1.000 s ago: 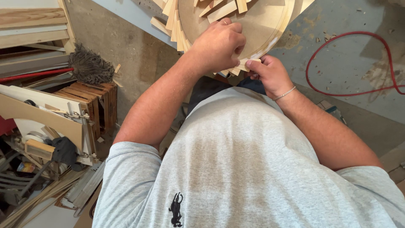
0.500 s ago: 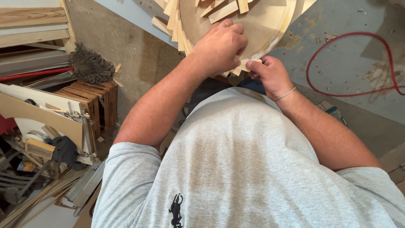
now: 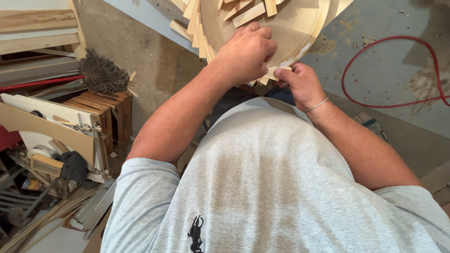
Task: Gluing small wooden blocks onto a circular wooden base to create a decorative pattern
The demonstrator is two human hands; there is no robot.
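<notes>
His left hand (image 3: 246, 49) is curled shut, pressing down on the round wooden disc (image 3: 300, 28) at the near edge of the bench (image 3: 398, 70), while the right hand (image 3: 300, 84) pinches a small wooden strip (image 3: 274, 71) at the rim. If that pinch slips, neighbouring strips (image 3: 199, 28) could shift, or the piece could drop to the floor.

I see a round board (image 3: 300, 33) of pale, matt, smooth wood, edged with bare unfinished wooden strips (image 3: 199, 28). The bench top (image 3: 393, 70) is dull blue paint, scuffed and stained. A glossy red cable (image 3: 375, 51) lies on it.
</notes>
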